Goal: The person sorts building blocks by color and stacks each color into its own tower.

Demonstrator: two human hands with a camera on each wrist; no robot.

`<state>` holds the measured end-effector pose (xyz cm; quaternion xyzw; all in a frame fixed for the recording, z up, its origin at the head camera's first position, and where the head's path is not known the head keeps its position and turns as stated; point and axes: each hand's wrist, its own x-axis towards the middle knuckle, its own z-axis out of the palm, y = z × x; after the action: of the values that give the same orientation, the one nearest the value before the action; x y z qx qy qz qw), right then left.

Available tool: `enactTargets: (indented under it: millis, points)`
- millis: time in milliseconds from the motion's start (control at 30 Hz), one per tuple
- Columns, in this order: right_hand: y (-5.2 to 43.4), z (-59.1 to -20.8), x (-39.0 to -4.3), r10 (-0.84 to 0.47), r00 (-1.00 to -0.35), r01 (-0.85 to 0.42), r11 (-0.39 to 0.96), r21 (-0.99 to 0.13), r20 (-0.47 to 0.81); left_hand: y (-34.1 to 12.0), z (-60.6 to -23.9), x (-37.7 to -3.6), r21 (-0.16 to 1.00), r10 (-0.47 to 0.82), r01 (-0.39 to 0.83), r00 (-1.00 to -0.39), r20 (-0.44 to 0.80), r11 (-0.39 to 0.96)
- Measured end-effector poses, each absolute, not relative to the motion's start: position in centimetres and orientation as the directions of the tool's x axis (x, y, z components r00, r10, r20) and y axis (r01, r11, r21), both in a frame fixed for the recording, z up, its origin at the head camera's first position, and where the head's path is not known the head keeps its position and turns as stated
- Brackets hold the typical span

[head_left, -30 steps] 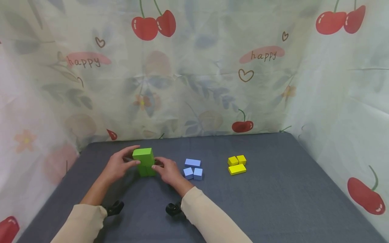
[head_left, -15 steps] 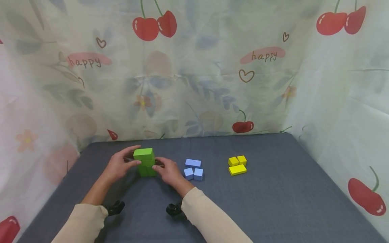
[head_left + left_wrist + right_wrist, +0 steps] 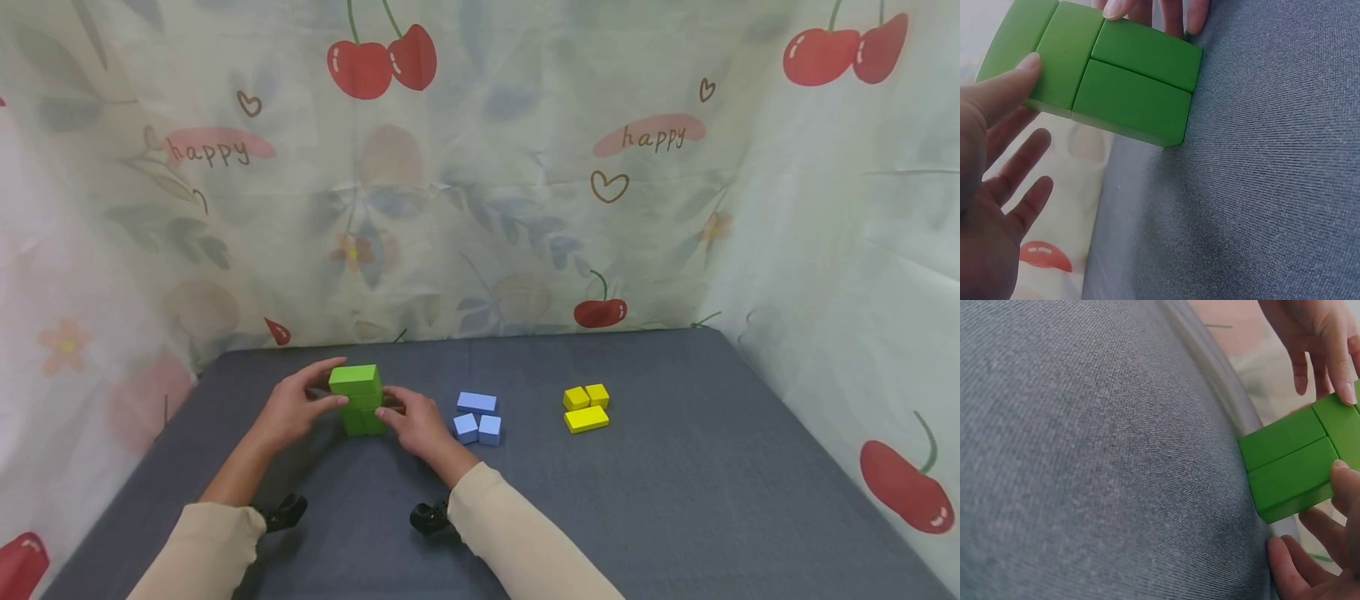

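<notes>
A small stack of green blocks stands on the dark grey cloth. Its base is two blocks (image 3: 1141,94) standing side by side, with a crosswise block (image 3: 1069,53) over them and a top block (image 3: 355,382) above that. My left hand (image 3: 296,407) pinches the upper part from the left, its thumb (image 3: 1016,84) on the crosswise block's face and the lower fingers spread free. From the right, my right hand (image 3: 418,427) pinches lower down, thumb (image 3: 1342,478) near the joint between base and crosswise block. Some fingertips are hidden behind the stack.
Right of the stack lie a flat blue block (image 3: 476,403) and two blue cubes (image 3: 477,429). Farther right are two yellow cubes (image 3: 586,396) and a flat yellow block (image 3: 587,419). A cherry-print curtain (image 3: 480,233) surrounds the table (image 3: 675,492).
</notes>
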<state>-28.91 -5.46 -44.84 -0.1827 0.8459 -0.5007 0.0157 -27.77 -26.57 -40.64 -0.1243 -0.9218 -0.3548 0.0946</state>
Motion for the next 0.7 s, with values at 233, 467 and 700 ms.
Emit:
enactTargets:
  millis: [233,467,700]
  points:
    - [-5.1,-44.7,-28.6,-0.306,-0.944,-0.252,0.411,-0.876,0.128,-26.5,-40.2,-27.2,0.633,0.154,0.321,-0.940,0.305,0.705]
    - [-4.4,-44.0,-27.6,-0.272,-0.950,-0.260,0.403,-0.878,0.157,-26.3,-39.6,-25.7,0.614,0.070,0.341,-0.904,0.421,0.712]
    - [-3.4,-42.3,-25.5,-0.309,-0.930,-0.311,0.381,-0.871,0.197,-26.0,-39.4,-23.5,0.635,-0.067,0.314,-0.862,0.502,0.706]
